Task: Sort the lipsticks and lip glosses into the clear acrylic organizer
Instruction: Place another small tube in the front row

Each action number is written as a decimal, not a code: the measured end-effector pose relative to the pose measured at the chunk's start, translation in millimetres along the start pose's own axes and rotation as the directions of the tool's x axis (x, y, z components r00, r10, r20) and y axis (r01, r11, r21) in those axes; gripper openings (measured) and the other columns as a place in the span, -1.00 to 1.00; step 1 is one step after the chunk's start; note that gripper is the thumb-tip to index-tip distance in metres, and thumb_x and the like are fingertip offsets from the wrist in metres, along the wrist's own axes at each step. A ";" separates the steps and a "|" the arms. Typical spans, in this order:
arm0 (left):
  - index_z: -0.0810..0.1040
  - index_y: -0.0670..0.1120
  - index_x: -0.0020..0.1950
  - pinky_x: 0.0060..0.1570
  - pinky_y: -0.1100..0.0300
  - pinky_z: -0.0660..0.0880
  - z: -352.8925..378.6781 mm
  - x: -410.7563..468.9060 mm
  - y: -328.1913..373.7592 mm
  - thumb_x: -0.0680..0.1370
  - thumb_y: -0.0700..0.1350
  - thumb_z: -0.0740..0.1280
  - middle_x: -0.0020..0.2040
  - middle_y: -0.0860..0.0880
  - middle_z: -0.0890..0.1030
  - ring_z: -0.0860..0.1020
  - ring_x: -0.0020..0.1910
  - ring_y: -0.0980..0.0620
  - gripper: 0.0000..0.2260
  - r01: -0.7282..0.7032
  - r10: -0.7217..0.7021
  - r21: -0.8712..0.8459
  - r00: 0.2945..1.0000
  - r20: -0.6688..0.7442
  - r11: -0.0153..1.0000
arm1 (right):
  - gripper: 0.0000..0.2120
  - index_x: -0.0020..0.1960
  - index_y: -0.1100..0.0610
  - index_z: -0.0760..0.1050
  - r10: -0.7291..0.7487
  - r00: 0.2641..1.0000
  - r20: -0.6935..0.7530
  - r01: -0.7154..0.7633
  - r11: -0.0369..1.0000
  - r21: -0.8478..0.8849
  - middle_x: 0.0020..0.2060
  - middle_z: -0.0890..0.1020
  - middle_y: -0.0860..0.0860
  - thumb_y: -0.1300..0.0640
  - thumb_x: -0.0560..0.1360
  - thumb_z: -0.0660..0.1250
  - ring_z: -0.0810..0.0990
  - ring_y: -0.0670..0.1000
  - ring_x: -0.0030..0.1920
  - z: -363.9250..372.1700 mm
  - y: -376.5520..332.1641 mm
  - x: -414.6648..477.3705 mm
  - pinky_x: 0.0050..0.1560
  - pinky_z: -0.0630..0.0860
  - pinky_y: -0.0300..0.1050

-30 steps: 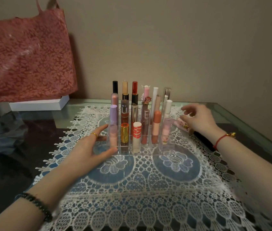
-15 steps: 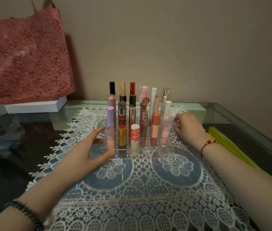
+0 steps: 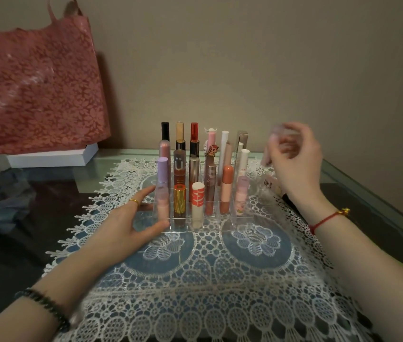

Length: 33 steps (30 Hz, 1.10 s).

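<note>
So the clear acrylic organizer (image 3: 235, 219) sits mid-table on the lace mat (image 3: 195, 280), and it's pretty packed: tiered rows of lipsticks and glosses (image 3: 179, 201) standing upright, tall ones at the back, stubby ones up front. From this angle I can't tell which slot is free.

Left hand (image 3: 126, 223) is open and braced on the organizer's left side, thumb against the front corner and straight fingers along the wall. It's steadying, not gripping.

Right hand (image 3: 294, 159) is up in the air just right of the back rows, fingers curled round a pale pink tube (image 3: 275, 134). It's smeared by motion blur, so I can't say which end is up.

My read: this is the carry step, one more gloss on its way in. The next move needs the tube turned upright, lined up over a gap and lowered straight down. The neighbours are close, so a crooked entry could knock one over. That's probably why the left hand is bracing.

Not quite finished either, since a small printed tube (image 3: 269, 182) lies on the mat under the right hand, just beside the organizer. Further out there's the glass table (image 3: 368, 193), with a red bag (image 3: 35, 90) at the back left.
</note>
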<state>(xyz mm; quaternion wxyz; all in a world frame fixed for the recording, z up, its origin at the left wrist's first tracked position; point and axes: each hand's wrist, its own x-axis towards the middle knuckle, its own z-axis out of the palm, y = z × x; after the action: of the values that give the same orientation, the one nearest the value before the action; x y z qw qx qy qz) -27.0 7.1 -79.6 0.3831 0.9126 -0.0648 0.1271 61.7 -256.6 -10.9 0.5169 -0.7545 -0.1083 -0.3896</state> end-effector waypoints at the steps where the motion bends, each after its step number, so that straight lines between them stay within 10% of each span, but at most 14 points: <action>1: 0.16 0.17 0.38 0.05 0.24 0.43 0.2 0.1 -0.3 0.18 0.35 0.26 0.13 0.09 0.53 0.50 0.07 0.17 -0.20 -0.001 0.001 0.009 1.000 -0.001 1.000 | -0.76 0.12 0.08 0.39 -0.004 0.999 -0.034 0.007 0.994 0.111 -0.22 0.54 -0.08 0.11 0.48 0.30 0.52 -0.26 -0.32 -2.8 -12.6 -2.2 -0.34 0.44 -0.48; 7: 0.15 0.18 0.39 -0.24 0.49 0.33 0.7 -0.3 1.0 0.19 0.36 0.27 0.09 0.16 0.51 0.48 -0.03 0.30 -0.20 0.008 -0.008 0.002 1.000 0.003 1.000 | -0.69 0.06 -0.02 0.40 -0.079 0.992 0.098 0.039 0.936 0.350 -0.15 0.55 -0.07 0.26 0.41 0.36 0.54 -0.21 -0.21 -9.2 -54.0 -35.9 -0.20 0.50 -0.39; 20: 0.16 0.17 0.39 0.09 0.08 0.48 0.6 1.3 -3.2 0.21 0.30 0.32 0.12 0.07 0.55 0.52 0.07 0.14 -0.21 0.010 -0.010 -0.063 1.000 0.004 0.998 | -0.67 0.02 -0.06 0.42 -0.034 0.915 0.402 -0.030 0.988 0.152 -0.17 0.57 -0.13 0.21 0.34 0.39 0.56 -0.20 -0.17 15.7 -29.9 -73.9 -0.15 0.53 -0.35; 33: 0.16 0.16 0.39 0.00 0.25 0.45 1.1 2.8 -5.0 0.20 0.33 0.28 0.12 0.06 0.55 0.51 0.06 0.16 -0.21 -0.017 0.017 -0.019 1.000 -0.010 1.000 | -0.68 0.05 -0.04 0.41 -0.018 0.883 0.470 0.001 0.999 0.038 -0.16 0.54 -0.12 0.20 0.36 0.37 0.53 -0.22 -0.17 24.4 -15.1 -81.3 -0.14 0.50 -0.40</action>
<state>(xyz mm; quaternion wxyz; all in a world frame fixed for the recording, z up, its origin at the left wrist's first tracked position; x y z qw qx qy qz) -23.0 9.8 -82.9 0.3912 0.9077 -0.0719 0.1340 10.1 -209.3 -61.3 0.4871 -0.8162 -0.2411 -0.1958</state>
